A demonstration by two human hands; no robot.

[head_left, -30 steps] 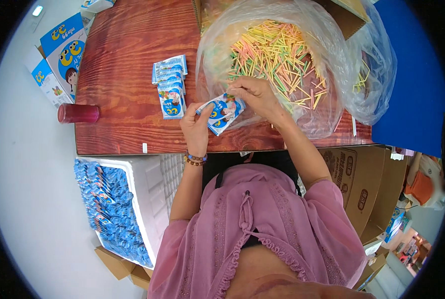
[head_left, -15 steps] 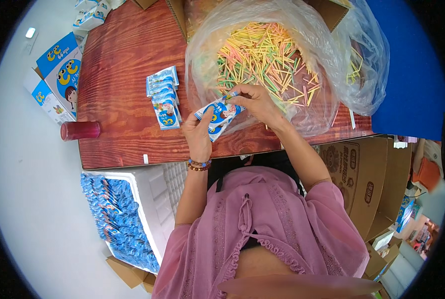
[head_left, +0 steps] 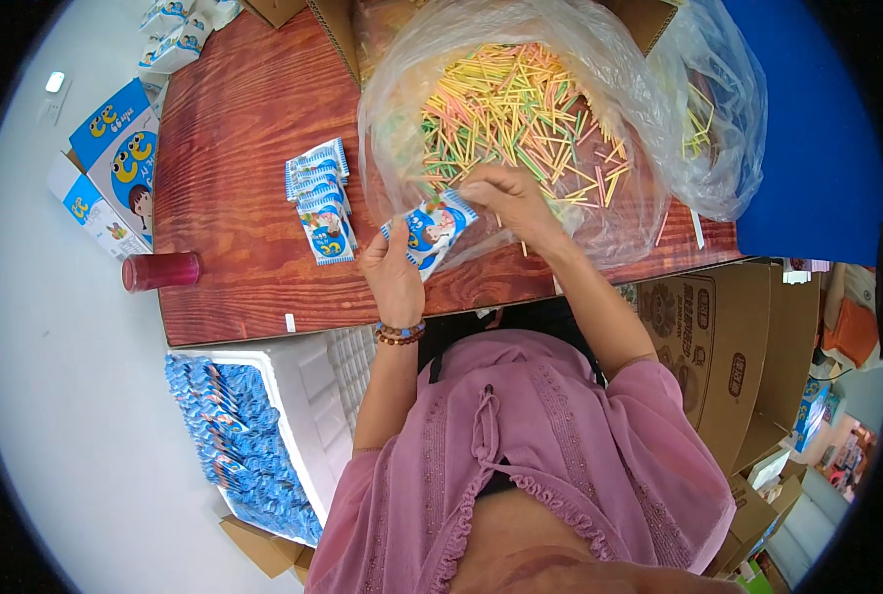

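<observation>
My left hand (head_left: 394,275) grips a small blue-and-white snack packet (head_left: 430,236) by its lower left side, thumb across its front. The packet is tilted, its upper end pointing right. At that upper end is my right hand (head_left: 516,206), its thumb and fingers drawn together; whatever they pinch is hidden. Beyond both hands lies a clear plastic bag (head_left: 387,129), spread wide around a heap of thin pastel candy sticks (head_left: 516,109) in yellow, pink and green. To the left, several similar packets (head_left: 325,236) overlap in a row on the red-brown wooden table (head_left: 234,148).
A red-lidded jar (head_left: 161,271) stands at the table's left edge beside a printed carton (head_left: 125,163). Below left, a white foam box (head_left: 308,396) holds many blue packets (head_left: 239,426). Cardboard boxes (head_left: 714,346) stand below right. Another plastic bag (head_left: 734,129) lies at the right.
My right fingers have shifted from the packet's right end to just above its upper corner. The packet has turned, showing more of its front. My left hand keeps its hold.
</observation>
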